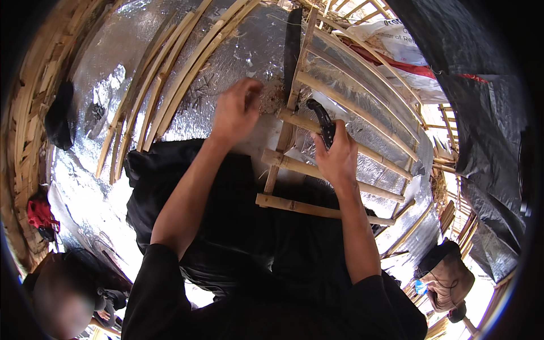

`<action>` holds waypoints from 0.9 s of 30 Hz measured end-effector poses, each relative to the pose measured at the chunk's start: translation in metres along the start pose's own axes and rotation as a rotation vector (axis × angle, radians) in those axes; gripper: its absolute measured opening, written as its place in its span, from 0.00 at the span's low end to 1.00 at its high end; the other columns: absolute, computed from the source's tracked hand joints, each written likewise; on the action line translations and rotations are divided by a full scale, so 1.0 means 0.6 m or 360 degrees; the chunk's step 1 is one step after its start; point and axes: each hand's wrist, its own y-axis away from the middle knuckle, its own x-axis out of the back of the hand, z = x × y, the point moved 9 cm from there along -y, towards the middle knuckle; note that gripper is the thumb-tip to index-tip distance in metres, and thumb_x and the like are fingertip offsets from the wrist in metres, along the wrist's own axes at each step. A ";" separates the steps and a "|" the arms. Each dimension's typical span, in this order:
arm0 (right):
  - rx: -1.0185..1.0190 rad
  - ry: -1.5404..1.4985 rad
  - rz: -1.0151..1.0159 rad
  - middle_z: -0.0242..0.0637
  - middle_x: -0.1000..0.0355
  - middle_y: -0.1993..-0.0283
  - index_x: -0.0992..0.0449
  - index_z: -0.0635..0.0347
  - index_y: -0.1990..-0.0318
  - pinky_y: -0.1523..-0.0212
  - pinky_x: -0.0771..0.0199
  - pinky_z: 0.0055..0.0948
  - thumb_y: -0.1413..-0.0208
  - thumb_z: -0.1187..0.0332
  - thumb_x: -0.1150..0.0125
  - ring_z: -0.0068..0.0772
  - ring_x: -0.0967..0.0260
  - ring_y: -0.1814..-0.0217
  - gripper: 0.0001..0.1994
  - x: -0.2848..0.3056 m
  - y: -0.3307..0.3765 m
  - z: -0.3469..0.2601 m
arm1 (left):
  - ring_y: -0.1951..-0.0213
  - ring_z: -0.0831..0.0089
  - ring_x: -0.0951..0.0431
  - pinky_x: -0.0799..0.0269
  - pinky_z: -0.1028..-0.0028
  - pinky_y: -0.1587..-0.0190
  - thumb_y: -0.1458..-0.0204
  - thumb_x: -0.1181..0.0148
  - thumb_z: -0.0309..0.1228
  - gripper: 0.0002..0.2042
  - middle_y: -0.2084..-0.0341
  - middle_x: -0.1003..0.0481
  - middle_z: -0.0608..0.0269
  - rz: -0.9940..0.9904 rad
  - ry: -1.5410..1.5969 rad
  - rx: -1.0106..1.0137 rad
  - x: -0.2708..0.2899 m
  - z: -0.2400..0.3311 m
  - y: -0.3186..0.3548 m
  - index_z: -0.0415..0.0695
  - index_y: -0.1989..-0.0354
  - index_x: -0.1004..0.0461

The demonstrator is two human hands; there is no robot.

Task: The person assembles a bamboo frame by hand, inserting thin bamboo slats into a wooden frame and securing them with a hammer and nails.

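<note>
A frame of split bamboo slats (351, 153) lies across my lap and the floor in front, its crosspieces fixed over a longer rail. In my right hand (338, 156) is a black hand tool (324, 122) with a curved end and small light dots on its body; its exact kind does not show. The tool lies across one bamboo crosspiece, by the rail. My left hand (238, 110) is raised left of the frame, fingers curled and slightly blurred. Whatever they might hold is hidden. A dark flat strip (293, 48) lies beside the rail's far end.
Loose bamboo strips (170, 73) lie on the silvery sheet floor (249, 39) at left. Another person (62, 297) is at lower left. A brown bag-like bundle (451, 280) is at lower right. Black sheeting (487, 130) hangs at right, near a white sack (391, 42).
</note>
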 end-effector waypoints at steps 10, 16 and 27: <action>0.0071 -0.0129 0.0103 0.52 0.23 0.67 0.30 0.67 0.55 0.65 0.25 0.48 0.46 0.72 0.30 0.58 0.22 0.65 0.16 0.022 0.015 -0.010 | 0.52 0.51 0.18 0.21 0.54 0.50 0.44 0.33 0.44 0.19 0.54 0.20 0.50 -0.0218 -0.0513 0.0373 -0.095 -0.058 -0.215 0.42 0.53 0.20; 0.0078 -0.0092 0.0158 0.53 0.25 0.70 0.31 0.66 0.56 0.67 0.26 0.48 0.47 0.73 0.29 0.61 0.23 0.67 0.16 0.031 0.007 -0.007 | 0.46 0.53 0.19 0.21 0.58 0.46 0.53 0.25 0.46 0.26 0.49 0.20 0.48 -0.0543 -0.0683 0.0873 -0.110 -0.040 -0.229 0.41 0.51 0.19; 0.0095 -0.0200 0.0178 0.52 0.24 0.70 0.31 0.65 0.57 0.66 0.26 0.49 0.47 0.73 0.29 0.61 0.23 0.66 0.16 0.043 0.010 -0.015 | 0.48 0.49 0.19 0.21 0.55 0.48 0.56 0.28 0.41 0.19 0.56 0.17 0.45 -0.0463 -0.0573 0.0936 -0.138 -0.055 -0.244 0.38 0.62 0.16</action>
